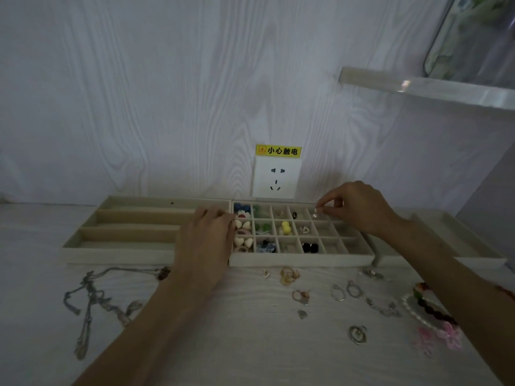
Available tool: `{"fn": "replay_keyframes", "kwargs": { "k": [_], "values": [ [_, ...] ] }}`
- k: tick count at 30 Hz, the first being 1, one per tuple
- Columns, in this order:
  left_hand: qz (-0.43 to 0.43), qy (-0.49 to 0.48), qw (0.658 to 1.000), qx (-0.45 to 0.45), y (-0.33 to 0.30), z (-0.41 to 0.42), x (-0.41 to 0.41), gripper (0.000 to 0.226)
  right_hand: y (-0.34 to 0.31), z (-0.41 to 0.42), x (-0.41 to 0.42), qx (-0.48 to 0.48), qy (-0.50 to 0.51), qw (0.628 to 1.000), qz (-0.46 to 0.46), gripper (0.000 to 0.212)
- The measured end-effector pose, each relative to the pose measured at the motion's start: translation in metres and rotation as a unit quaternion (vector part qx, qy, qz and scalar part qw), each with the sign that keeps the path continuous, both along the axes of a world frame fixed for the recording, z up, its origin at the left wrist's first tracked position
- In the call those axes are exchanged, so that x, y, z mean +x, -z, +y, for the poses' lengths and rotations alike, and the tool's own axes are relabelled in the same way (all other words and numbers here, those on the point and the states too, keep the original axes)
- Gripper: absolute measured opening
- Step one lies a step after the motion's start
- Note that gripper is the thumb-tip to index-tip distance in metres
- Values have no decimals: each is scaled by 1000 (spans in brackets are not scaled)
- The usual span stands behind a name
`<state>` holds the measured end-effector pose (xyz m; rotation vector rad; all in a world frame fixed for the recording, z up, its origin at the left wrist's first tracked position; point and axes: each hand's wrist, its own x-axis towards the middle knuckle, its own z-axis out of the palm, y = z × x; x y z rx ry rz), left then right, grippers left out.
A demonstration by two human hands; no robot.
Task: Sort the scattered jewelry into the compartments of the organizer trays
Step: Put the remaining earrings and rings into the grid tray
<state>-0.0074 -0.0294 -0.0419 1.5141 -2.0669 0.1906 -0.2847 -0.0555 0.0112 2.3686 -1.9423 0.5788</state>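
**Jewelry sorting, roughly mid-task: gridded tray part-filled, long-slot tray unfilled**

Showing a beige velvet gridded organizer tray sitting on the pale wood-grain desk, long axis running left to right, parallel to the wall. Holding, in its left and middle columns, coloured flower and heart pieces, green beads, a yellow piece and a pair of black stones; leaving the right-hand columns mostly bare. Lying touching its left end, a beige long-slot organizer tray, its three slots running left to right and carrying no visible jewelry apart from one dark speck at the back.

Resting across the seam between the two trays, the left hand, fingers curled downward; impossible to tell whether gripping anything. Hovering over the back row near the right end, the right hand, thumb and forefinger pinching a small pale glinting piece, too small to identify.

Remaining on the desk in front of the trays: a blue-grey braided cord necklace, lying loose with its long run pointing toward the viewer; gold-toned rings; silver hoop rings; a white pearl bracelet; pink looped hair ornaments. Judging by this spread, reaching perhaps the halfway mark, with the cord necklace probably suiting the long slots.
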Motion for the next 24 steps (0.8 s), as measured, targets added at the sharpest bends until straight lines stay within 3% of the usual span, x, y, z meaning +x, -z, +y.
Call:
{"fn": "replay_keyframes", "kwargs": {
  "k": [11,24],
  "values": [
    [-12,-12,1000,24,-4,3,-2,28,9,-21,7,69,0,996,56,15],
    [-24,-21,999,42,-6,4,-3,31,5,-23,12,60,14,995,79,15]
  ]
}}
